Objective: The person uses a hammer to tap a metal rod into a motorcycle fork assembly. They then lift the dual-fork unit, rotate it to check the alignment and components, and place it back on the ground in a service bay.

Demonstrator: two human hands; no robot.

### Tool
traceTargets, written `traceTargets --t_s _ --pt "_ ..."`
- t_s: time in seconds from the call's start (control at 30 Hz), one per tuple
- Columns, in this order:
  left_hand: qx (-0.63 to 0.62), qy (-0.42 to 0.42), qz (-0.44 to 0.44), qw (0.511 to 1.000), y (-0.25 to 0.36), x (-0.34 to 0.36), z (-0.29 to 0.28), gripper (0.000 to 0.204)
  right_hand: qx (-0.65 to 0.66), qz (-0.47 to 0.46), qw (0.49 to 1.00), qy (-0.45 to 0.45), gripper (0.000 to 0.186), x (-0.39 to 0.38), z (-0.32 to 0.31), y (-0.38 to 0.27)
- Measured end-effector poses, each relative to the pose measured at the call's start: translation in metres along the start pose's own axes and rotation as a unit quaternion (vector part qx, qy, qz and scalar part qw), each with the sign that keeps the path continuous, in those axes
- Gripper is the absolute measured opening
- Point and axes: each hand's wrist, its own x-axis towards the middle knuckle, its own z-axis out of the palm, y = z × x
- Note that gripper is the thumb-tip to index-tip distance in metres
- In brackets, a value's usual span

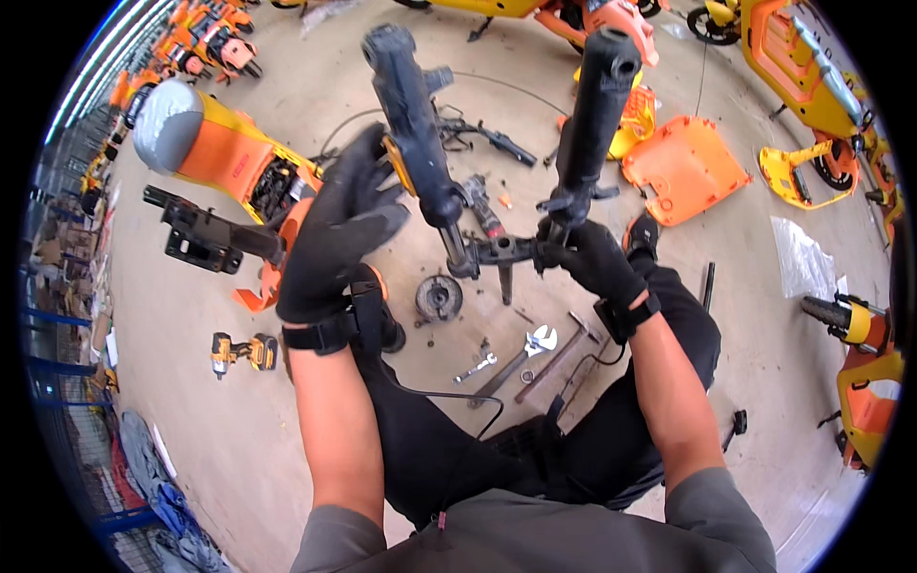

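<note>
I hold a black fork assembly (497, 250) up in front of me, its two thick dark legs pointing away from my fingers toward the top of the view. My right hand (597, 263), in a black glove, is closed around the base of the right leg (592, 110), just where it meets the crossbar. My left hand (334, 229), also gloved, lies against the left leg (413, 124) with fingers spread and mostly straight; whether they actually grip it I cannot tell from this angle. A yellow ring shows on that leg just beside my left fingertips.

Below my fingers the floor (239, 420) is bare, dusty concrete. Under the fork lie a round hub part (438, 297), an adjustable wrench (528, 347) and a long-handled tool (554, 351). Well to the left of my left hand a yellow cordless driver (241, 351) rests on the ground, near an orange and yellow scooter body (224, 148). Beyond my right fingers lies an orange panel (683, 167); more orange scooters ring the room.
</note>
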Motion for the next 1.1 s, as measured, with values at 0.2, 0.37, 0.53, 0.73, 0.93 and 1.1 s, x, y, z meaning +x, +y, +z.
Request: traceTargets --t_s 0.2,0.37,0.53,0.73,0.93,1.1 --pt "0.091 0.052 0.098 0.990 0.047 0.055 0.038 0.047 0.002 0.019 1.000 -0.006 0.026 0.005 0.000 -0.006" --pt "0.169 0.120 0.048 0.977 0.044 0.077 0.049 0.025 -0.001 -0.032 0.999 -0.020 0.019 0.007 0.000 -0.013" --pt "0.163 0.112 0.042 0.979 0.041 0.066 0.065 0.022 0.002 -0.011 1.000 -0.004 0.016 0.001 -0.001 -0.011" --pt "0.078 0.033 -0.025 0.996 0.046 0.055 0.072 0.012 0.088 0.085 0.992 0.036 0.021 -0.001 0.010 -0.014" --pt "-0.012 -0.060 0.009 0.998 0.033 0.047 0.073 0.022 0.070 0.052 0.995 0.040 0.023 0.004 0.003 0.002" --pt "0.027 -0.036 0.060 0.997 0.023 0.042 0.075 0.025 0.042 0.049 0.996 0.054 0.022 0.009 0.001 -0.006"
